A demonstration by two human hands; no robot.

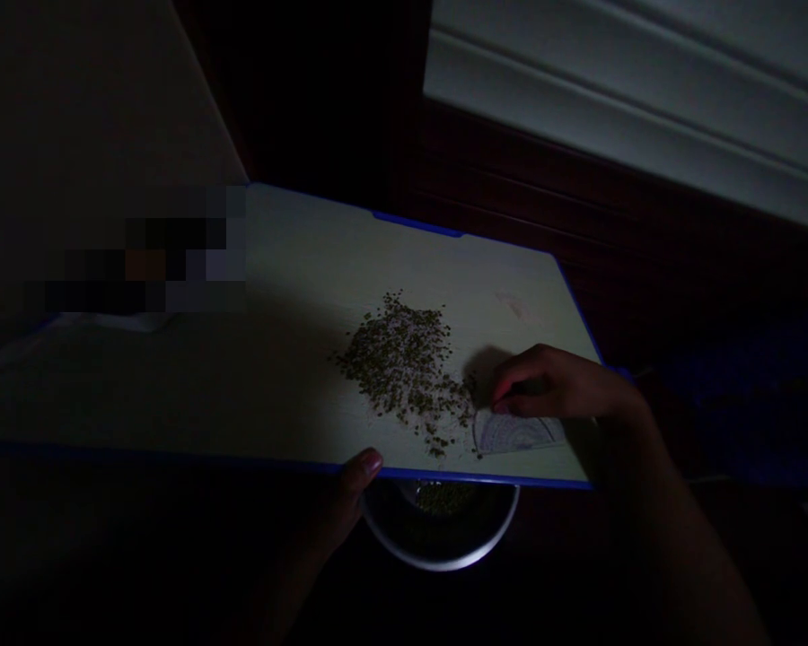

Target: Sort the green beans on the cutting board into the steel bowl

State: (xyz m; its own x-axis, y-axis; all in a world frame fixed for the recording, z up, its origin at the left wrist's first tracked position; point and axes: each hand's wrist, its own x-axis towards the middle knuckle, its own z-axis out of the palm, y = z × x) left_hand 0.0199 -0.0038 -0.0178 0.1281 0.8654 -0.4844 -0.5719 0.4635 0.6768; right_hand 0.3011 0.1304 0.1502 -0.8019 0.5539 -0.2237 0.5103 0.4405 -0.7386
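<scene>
A pile of small greenish grains (408, 363) lies on a pale table top with a blue rim (276, 269). My right hand (556, 384) rests on the table beside the pile, fingers curled, pressing a small printed card (517, 432) flat against the surface. My left hand (350, 502) is at the table's near edge, thumb showing above the rim, holding a round bowl (441, 531) under the edge. Some of the same grains sit inside the bowl. The scene is very dark.
A blurred-out patch covers something at the table's left. A dark wooden panel and a pale moulding (612, 99) stand behind the table. Dark blue cloth (747, 395) lies to the right.
</scene>
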